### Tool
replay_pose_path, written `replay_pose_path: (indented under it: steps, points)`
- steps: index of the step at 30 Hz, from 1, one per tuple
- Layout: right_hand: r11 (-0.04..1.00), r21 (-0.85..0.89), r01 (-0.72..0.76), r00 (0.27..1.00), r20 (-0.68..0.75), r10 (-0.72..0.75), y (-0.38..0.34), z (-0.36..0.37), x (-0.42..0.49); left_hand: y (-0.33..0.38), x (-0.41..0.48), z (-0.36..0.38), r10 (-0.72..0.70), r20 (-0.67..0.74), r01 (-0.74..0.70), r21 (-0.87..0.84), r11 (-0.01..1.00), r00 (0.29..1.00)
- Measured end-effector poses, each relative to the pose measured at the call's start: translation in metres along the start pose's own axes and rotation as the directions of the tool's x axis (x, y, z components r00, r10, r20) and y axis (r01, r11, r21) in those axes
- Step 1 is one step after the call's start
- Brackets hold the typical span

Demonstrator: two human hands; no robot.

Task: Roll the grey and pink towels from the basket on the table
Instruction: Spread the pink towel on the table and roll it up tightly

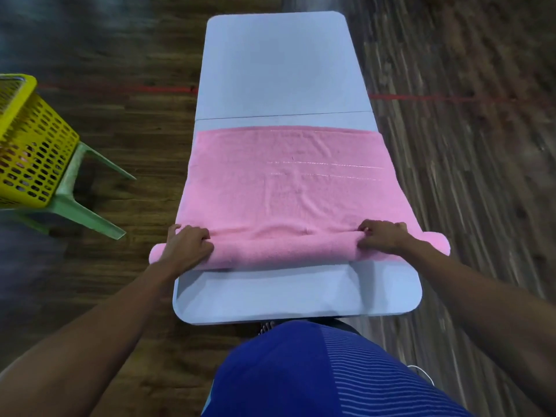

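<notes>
A pink towel (288, 182) lies spread across the near half of the white table (279, 64). Its near edge is wound into a thick roll that sticks out past both sides of the table. My left hand (186, 246) grips the roll near its left end, fingers curled over the top. My right hand (383, 239) grips the roll near its right end in the same way. The yellow basket (27, 145) stands at the far left. No grey towel shows in view.
The basket rests on a green plastic stool (87, 206) to the left of the table. Bare table top lies beyond the towel and in a strip in front of the roll. Wooden floor with a red line surrounds the table.
</notes>
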State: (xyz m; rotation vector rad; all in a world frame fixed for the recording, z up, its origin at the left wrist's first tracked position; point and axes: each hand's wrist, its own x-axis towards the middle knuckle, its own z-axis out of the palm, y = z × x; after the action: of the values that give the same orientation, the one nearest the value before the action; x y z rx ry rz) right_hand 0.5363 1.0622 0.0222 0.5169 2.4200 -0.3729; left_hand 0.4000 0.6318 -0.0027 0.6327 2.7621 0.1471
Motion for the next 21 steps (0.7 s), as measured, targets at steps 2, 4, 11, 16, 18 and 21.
replay_pose_path:
  steps: [2, 4, 11, 16, 18, 21]
  points:
    - [0.999, -0.045, 0.019, 0.953, -0.302, -0.032, 0.005, 0.010, 0.002, 0.004, -0.002, 0.001, -0.046, -0.170, 0.044, -0.015, 0.999, 0.984]
    - [0.992, -0.061, 0.114, 0.848, -0.515, -0.129, 0.006, 0.022, 0.002, 0.015, -0.008, 0.006, -0.012, -0.347, 0.011, -0.005, 1.000, 0.938]
    - [0.975, -0.139, 0.175, 0.887, -0.408, -0.217, 0.007, 0.051, -0.010, 0.017, -0.027, 0.044, 0.135, -0.148, -0.117, 0.126, 0.985, 0.980]
    - [0.984, -0.132, 0.121, 0.882, -0.441, -0.168, 0.005, 0.052, 0.000, 0.017, 0.002, 0.030, 0.029, -0.063, -0.019, 0.160, 0.987, 0.998]
    - [0.988, -0.100, 0.118, 0.872, -0.466, -0.151, 0.000, 0.048, 0.002, 0.017, 0.004, 0.023, 0.054, -0.089, -0.041, 0.142, 0.989, 0.995]
    - [0.983, -0.152, 0.103, 0.929, -0.340, -0.149, -0.002, 0.032, 0.000, 0.019, 0.000, 0.013, 0.067, -0.029, -0.061, 0.154, 0.986, 0.997]
